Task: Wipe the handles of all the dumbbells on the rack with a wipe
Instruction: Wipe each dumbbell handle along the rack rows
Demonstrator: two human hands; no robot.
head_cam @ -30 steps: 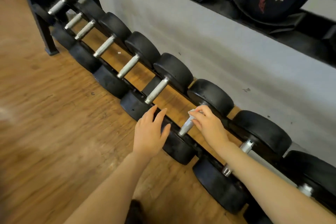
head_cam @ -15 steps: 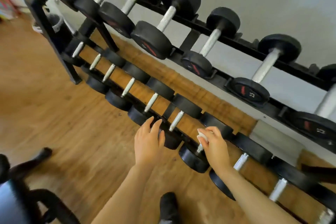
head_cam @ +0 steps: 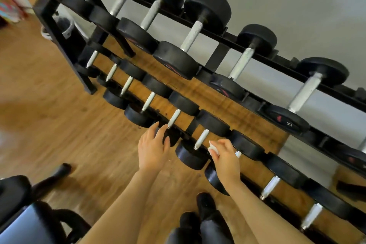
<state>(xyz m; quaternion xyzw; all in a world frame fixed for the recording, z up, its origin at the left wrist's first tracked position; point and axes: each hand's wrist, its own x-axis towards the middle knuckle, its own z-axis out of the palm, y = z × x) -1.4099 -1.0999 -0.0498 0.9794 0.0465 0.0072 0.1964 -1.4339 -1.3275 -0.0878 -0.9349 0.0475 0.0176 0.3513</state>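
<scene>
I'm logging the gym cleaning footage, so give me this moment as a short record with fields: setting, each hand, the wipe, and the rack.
setting: wooden floor, grey wall behind
rack: black rack, two tiers of dumbbells in view
left hand: left hand holds nothing, fingers straight, at a lower-tier weight head
right hand: right hand pinches the wipe
wipe: white wipe, bunched, beside a lower-tier handle; contact unclear
nearby: black padded seat at lower left

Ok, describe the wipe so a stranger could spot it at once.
Find the black dumbbell rack against the grey wall and follow its bottom row to the person's right hand. The wipe is the small white wad pinched in its fingers, the only soft white thing among metal handles.
</scene>
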